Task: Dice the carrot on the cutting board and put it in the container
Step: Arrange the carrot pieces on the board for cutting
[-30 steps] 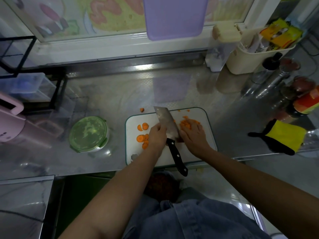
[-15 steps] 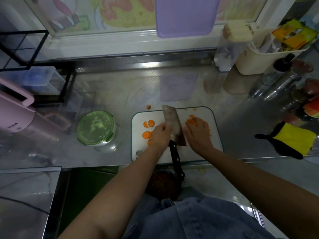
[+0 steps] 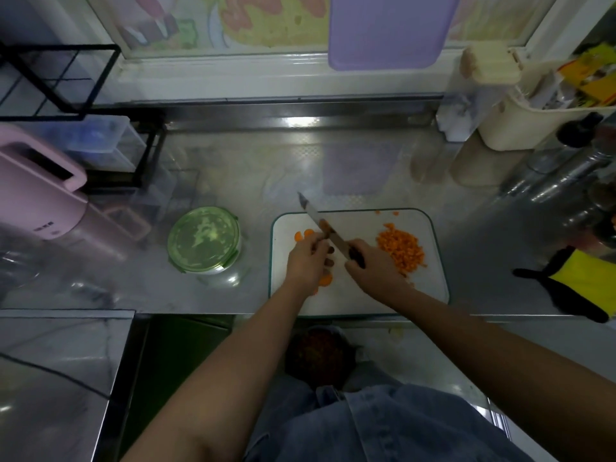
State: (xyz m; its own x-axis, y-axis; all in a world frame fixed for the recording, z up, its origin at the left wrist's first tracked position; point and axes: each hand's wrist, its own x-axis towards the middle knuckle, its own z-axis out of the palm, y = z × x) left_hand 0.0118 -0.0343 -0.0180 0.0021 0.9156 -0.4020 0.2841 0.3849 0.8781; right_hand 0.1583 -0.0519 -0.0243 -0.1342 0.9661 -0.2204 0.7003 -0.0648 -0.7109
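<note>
A white cutting board (image 3: 366,295) with a green rim lies at the counter's front edge. A pile of diced carrot (image 3: 401,250) sits on its right half. Round carrot slices (image 3: 302,235) lie on its left half. My right hand (image 3: 373,271) grips the black handle of a knife (image 3: 333,236), whose blade points to the far left over the board. My left hand (image 3: 306,260) lies beside the blade with its fingers curled down over more carrot slices (image 3: 325,280). A round container (image 3: 203,240) with a green lid stands left of the board, closed.
A pink appliance (image 3: 40,195) and a black wire rack (image 3: 66,81) stand at the far left. A cream bin (image 3: 533,118), bottles and jars crowd the right back. A yellow and black glove (image 3: 580,285) lies right of the board. A purple board (image 3: 386,28) hangs at the window.
My right hand has left the diced pile and taken the knife handle. The blade has swung to point to the far left. My left hand has moved onto the slices. The camera has shifted.
</note>
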